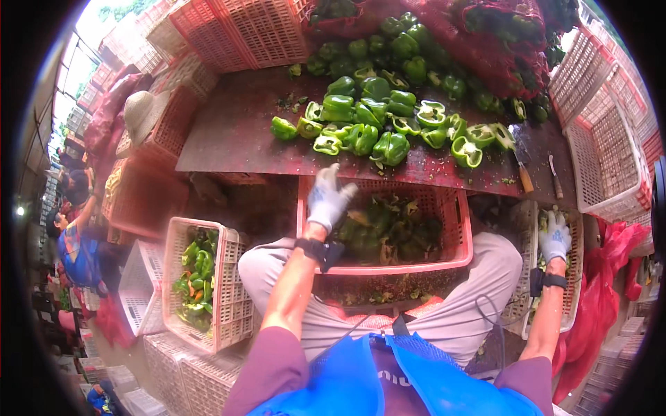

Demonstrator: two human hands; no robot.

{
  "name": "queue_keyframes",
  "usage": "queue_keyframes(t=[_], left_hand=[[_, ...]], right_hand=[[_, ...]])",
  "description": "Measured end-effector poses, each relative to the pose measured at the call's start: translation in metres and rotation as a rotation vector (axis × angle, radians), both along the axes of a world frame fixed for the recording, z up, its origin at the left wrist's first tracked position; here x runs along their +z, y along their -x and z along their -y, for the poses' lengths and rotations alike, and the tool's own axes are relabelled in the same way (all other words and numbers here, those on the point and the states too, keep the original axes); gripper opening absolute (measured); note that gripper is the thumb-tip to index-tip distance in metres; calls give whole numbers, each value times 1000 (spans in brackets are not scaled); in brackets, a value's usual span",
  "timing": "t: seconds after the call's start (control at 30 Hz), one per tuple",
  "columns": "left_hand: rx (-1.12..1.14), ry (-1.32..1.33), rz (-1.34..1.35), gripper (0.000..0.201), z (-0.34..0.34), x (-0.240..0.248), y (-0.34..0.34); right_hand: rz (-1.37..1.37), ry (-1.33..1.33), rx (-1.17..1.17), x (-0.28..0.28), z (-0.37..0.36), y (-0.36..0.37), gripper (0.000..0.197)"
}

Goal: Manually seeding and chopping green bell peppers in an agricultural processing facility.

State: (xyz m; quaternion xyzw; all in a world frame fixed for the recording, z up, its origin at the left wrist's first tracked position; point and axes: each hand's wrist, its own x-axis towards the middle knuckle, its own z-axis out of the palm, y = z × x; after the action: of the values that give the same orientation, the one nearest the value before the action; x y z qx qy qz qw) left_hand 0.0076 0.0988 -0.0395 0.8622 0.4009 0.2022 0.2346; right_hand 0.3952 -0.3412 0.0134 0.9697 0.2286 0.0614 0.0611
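green peppers [364, 137], several cut open, are lying on the counter [236, 132], just beyond the left hand [329, 200] and well forward-left of the right hand [555, 240]. the gloved left hand is hovering above the left side of the pink crate [416, 267], fingers spread, holding nothing visible. the gloved right hand is hanging over the pale crate [575, 291], fingers extended; whether it is gripping anything cannot be told. both forearms [283, 295] are slanting forward.

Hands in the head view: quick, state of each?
Left hand: open, fingers spread, nothing visible in it.
Right hand: over the pale crate; palm hidden, grip cannot be told.
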Motion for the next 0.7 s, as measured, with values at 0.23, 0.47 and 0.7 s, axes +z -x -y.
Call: queue_keyframes(t=[0.23, 0.47, 0.7], left_hand=[[113, 302, 398, 23, -33, -34, -51], [155, 770, 576, 20, 35, -67, -82], [206, 1013, 780, 39, 19, -56, -53]], right_hand=[[-186, -278, 646, 4, -169, 80, 71], [-690, -569, 389, -34, -381, 140, 86], [-1051, -1079, 206, -100, -391, 125, 53]])
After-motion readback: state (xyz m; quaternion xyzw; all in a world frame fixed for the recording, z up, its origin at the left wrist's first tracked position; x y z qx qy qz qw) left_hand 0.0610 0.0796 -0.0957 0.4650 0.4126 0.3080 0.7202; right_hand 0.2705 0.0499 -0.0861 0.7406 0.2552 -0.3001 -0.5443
